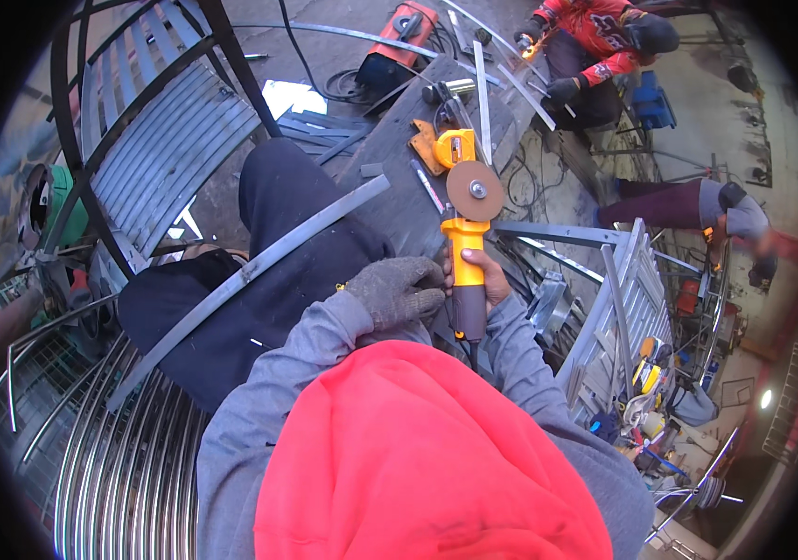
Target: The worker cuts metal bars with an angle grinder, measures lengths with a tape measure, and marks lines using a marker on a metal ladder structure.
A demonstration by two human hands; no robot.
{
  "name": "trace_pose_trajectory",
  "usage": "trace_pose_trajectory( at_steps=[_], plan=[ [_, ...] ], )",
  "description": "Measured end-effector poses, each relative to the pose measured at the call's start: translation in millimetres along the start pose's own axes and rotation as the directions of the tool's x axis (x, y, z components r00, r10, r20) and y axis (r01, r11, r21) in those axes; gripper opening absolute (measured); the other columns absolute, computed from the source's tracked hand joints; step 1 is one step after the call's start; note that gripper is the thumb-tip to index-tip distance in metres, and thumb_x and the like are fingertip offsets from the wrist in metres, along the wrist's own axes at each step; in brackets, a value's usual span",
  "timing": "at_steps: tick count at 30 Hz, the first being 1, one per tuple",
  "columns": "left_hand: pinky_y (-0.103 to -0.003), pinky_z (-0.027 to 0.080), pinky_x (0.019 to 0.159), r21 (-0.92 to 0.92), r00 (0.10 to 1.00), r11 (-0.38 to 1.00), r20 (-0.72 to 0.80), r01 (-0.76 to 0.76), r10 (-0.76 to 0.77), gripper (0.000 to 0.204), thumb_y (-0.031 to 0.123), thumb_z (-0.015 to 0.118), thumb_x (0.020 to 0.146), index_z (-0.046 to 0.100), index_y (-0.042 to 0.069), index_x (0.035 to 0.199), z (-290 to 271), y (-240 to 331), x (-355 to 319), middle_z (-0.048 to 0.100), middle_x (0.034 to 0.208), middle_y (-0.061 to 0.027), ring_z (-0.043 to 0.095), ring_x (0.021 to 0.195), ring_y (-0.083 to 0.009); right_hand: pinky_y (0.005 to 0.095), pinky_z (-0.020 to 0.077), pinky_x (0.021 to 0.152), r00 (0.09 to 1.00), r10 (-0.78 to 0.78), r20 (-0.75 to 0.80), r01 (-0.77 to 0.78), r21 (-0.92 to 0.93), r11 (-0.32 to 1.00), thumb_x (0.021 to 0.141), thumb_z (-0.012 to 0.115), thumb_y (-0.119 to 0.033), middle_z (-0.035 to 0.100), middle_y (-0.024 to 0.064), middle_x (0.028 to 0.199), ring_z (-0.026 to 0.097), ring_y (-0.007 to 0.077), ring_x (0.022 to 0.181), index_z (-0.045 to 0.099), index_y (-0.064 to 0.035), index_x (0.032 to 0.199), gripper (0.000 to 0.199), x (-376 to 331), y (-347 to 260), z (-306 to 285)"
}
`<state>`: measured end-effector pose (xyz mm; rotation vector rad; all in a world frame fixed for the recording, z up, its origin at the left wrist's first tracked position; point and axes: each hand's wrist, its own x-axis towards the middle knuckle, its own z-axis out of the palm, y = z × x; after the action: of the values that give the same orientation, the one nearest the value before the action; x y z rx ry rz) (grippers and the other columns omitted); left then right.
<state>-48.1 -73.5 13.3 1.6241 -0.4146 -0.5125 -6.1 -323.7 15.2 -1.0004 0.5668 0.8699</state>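
The bare right grip (pixel 495 281) is wrapped around the yellow angle grinder (pixel 467 283), just right of the gloved left grip (pixel 395 291), whose hold I cannot tell. The grinder should feel stiff, fairly heavy; hold its body, clear of the brown disc (pixel 462 199). A metal bar (pixel 250 271) across the dark trousers (pixel 292 187) could obstruct leftward swings; the tabletop (pixel 388 135) lies beyond.

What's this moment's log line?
right hand: gripping yellow-grey angle grinder; grey-gloved left hand: beside it; long grey metal bar: over black trousers
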Motion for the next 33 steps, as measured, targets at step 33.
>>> trace_pose_trajectory(
  at_steps=[33],
  plan=[
    [-0.038, 0.056, 0.083, -0.057, 0.999, 0.998, -0.031, 0.030, -0.032, 0.032, 0.030, 0.069, 0.097, 0.067, 0.007, 0.118, -2.1, -5.9, 7.5, 0.073, 0.106, -0.0114, 0.071, 0.094, -0.0240, 0.0383, 0.0566, 0.089, 0.984, 0.160, -0.073, -0.175, -0.314, 0.933, 0.086, 0.082, -0.036, 0.066, 0.0152, 0.109, 0.069, 0.0249, 0.097, 0.053, 0.0005, 0.130, 0.064, 24.8, 28.1, -67.7]
  ],
)
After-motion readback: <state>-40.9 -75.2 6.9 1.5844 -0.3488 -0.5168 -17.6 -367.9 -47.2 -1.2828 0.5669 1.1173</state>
